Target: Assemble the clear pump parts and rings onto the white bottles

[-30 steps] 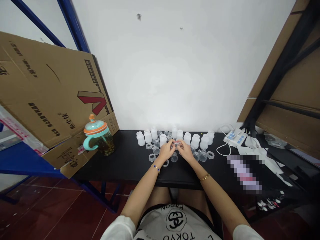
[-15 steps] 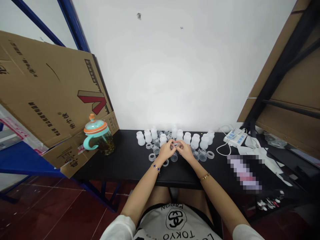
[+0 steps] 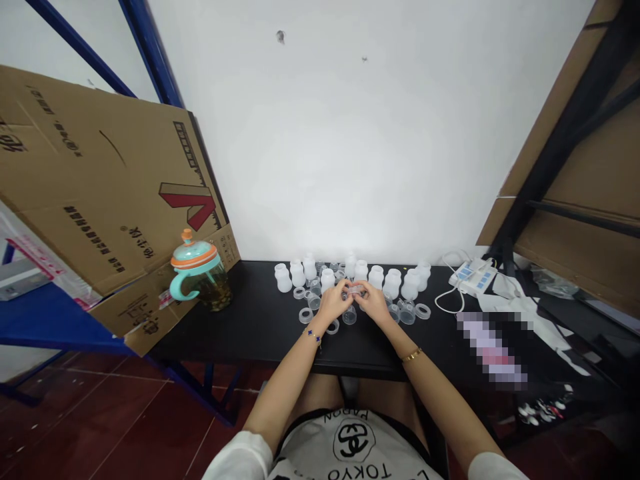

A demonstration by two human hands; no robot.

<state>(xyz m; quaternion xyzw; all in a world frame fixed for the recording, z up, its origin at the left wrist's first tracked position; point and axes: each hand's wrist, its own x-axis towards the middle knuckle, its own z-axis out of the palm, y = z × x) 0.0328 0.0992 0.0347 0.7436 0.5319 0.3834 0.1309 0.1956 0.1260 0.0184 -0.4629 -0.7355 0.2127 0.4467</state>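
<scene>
My left hand (image 3: 334, 302) and my right hand (image 3: 371, 301) meet over the black table (image 3: 250, 327), fingers pinched together on a small clear plastic piece (image 3: 355, 289) held between them. Just below the hands stands a small clear cup (image 3: 349, 315). Behind them runs a row of small white frosted bottles (image 3: 393, 283). Loose clear rings (image 3: 305, 315) and caps lie around the hands on both sides. I cannot make out the exact shape of the held piece.
A lidded teal-and-orange glass mug (image 3: 200, 277) stands at the table's left end against a tilted cardboard box (image 3: 100, 200). A white power strip with cable (image 3: 473, 275) lies at the right. Blue shelving (image 3: 45, 320) is left, dark shelving (image 3: 565, 220) right.
Both hands stay together on the small piece, with only slight finger movement. The camera has shifted a little.
</scene>
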